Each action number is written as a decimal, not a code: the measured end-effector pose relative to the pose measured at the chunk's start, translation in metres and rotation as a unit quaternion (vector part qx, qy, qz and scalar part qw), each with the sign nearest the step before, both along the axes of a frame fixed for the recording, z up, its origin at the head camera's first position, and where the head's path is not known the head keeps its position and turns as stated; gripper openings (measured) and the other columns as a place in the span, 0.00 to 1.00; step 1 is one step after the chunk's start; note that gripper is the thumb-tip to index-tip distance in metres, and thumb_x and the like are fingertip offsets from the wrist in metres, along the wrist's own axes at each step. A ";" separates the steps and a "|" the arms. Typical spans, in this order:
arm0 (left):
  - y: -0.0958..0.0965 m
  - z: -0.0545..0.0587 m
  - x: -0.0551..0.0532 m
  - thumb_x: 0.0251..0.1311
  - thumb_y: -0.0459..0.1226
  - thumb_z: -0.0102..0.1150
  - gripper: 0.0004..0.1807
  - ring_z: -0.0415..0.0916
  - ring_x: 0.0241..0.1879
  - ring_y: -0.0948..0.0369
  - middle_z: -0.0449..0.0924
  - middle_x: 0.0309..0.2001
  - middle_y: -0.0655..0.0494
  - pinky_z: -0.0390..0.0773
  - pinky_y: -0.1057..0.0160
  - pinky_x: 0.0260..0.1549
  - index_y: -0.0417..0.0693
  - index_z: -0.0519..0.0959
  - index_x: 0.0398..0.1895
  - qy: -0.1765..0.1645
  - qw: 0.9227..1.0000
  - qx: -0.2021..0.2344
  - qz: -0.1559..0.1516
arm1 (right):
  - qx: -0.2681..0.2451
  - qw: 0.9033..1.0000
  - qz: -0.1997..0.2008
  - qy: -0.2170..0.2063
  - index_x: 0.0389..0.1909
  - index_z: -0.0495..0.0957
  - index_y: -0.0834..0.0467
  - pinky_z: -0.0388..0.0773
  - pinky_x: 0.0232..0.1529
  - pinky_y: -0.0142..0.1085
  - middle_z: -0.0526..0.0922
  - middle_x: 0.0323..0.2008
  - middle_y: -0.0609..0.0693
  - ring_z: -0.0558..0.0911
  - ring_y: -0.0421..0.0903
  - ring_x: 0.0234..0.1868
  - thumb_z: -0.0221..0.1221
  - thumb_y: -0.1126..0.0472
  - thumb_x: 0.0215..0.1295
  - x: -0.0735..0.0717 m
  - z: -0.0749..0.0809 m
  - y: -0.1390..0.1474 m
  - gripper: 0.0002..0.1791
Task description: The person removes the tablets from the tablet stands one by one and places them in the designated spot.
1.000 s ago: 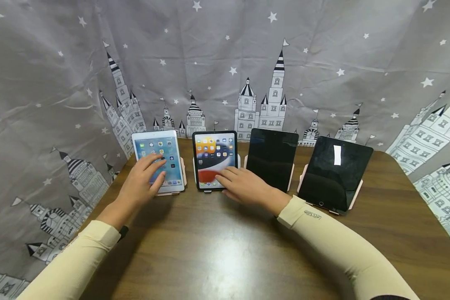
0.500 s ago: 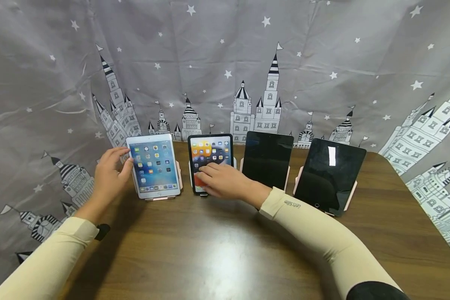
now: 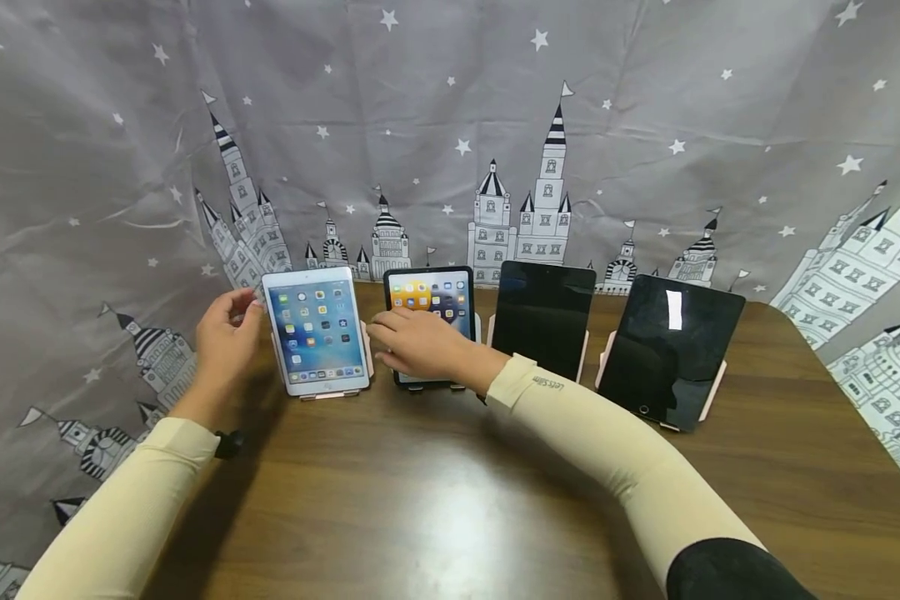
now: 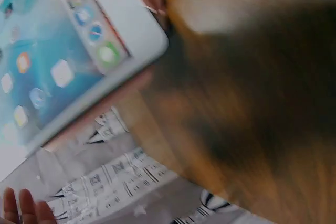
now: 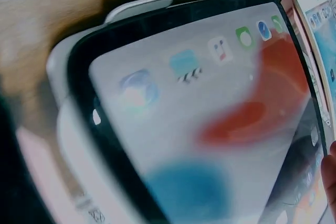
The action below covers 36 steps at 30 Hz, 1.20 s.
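Brown wood-look table (image 3: 420, 467) in front of a grey cloth printed with stars and castles (image 3: 420, 117); white-framed tablet with a lit blue screen (image 3: 318, 333) stands at the left end, black-framed tablet with a colourful lit screen (image 3: 438, 292) beside it; left hand (image 3: 227, 337) loosely bent, gripping nothing, just beside the white one's left edge; right hand (image 3: 423, 343) relaxed and empty across the black-framed one; can't tell if it's touching.
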<state>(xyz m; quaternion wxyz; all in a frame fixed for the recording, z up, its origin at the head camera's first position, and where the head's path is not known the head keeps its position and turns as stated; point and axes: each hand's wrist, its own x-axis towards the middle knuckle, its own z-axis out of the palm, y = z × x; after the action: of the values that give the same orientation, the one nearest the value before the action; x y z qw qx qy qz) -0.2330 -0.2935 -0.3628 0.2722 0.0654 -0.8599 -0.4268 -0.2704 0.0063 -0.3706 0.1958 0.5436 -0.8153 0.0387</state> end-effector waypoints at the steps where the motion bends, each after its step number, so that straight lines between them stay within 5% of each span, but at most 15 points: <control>1: 0.000 0.001 -0.001 0.72 0.43 0.50 0.22 0.73 0.53 0.51 0.77 0.55 0.43 0.74 0.59 0.55 0.38 0.75 0.61 -0.008 1.000 0.006 0.005 | -0.003 1.000 -0.002 -0.004 0.63 0.73 0.59 0.75 0.56 0.38 0.77 0.57 0.52 0.76 0.48 0.56 0.55 0.53 0.72 -0.002 -0.001 -0.003 0.23; 5: 0.000 0.006 -0.003 0.72 0.45 0.50 0.23 0.73 0.54 0.51 0.78 0.55 0.43 0.72 0.58 0.54 0.38 0.75 0.62 -0.025 0.999 0.015 0.020 | -0.025 0.999 -0.013 -0.028 0.61 0.74 0.60 0.78 0.50 0.37 0.77 0.56 0.51 0.77 0.47 0.53 0.56 0.53 0.72 -0.006 -0.003 -0.011 0.22; 8: 0.001 0.008 -0.005 0.72 0.44 0.50 0.23 0.73 0.54 0.49 0.77 0.56 0.41 0.72 0.55 0.55 0.37 0.74 0.62 -0.024 1.000 0.009 0.009 | -0.030 0.998 -0.022 -0.044 0.61 0.74 0.59 0.78 0.50 0.36 0.77 0.55 0.51 0.77 0.46 0.54 0.55 0.53 0.73 -0.008 -0.001 -0.016 0.21; 13: 0.002 0.004 -0.008 0.72 0.43 0.51 0.23 0.75 0.53 0.48 0.77 0.54 0.40 0.73 0.62 0.50 0.35 0.75 0.60 -0.010 1.000 -0.016 -0.012 | -0.031 0.995 -0.044 -0.085 0.62 0.72 0.60 0.77 0.52 0.35 0.76 0.56 0.52 0.77 0.45 0.54 0.52 0.52 0.76 -0.011 0.005 -0.025 0.21; 22: 0.000 0.002 -0.009 0.72 0.43 0.51 0.23 0.75 0.51 0.49 0.78 0.54 0.40 0.72 0.63 0.48 0.36 0.75 0.61 -0.020 1.000 -0.017 0.007 | -0.096 0.982 -0.095 -0.130 0.62 0.72 0.63 0.79 0.47 0.33 0.76 0.59 0.56 0.80 0.45 0.50 0.53 0.54 0.75 -0.014 0.007 -0.043 0.22; 36: 0.002 -0.003 -0.015 0.72 0.43 0.50 0.23 0.75 0.44 0.56 0.79 0.52 0.42 0.71 0.76 0.34 0.38 0.75 0.62 -0.025 1.000 -0.003 -0.001 | -0.188 0.944 -0.181 -0.201 0.59 0.74 0.66 0.79 0.50 0.39 0.81 0.49 0.57 0.81 0.49 0.48 0.55 0.56 0.73 -0.016 0.011 -0.061 0.21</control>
<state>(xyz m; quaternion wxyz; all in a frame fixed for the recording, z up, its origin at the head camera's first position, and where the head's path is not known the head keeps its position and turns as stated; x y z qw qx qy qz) -0.2475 -0.2913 -0.3662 0.2500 0.0743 -0.8679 -0.4229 -0.2860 -0.0548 -0.3593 0.1299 0.3215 -0.9001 0.2638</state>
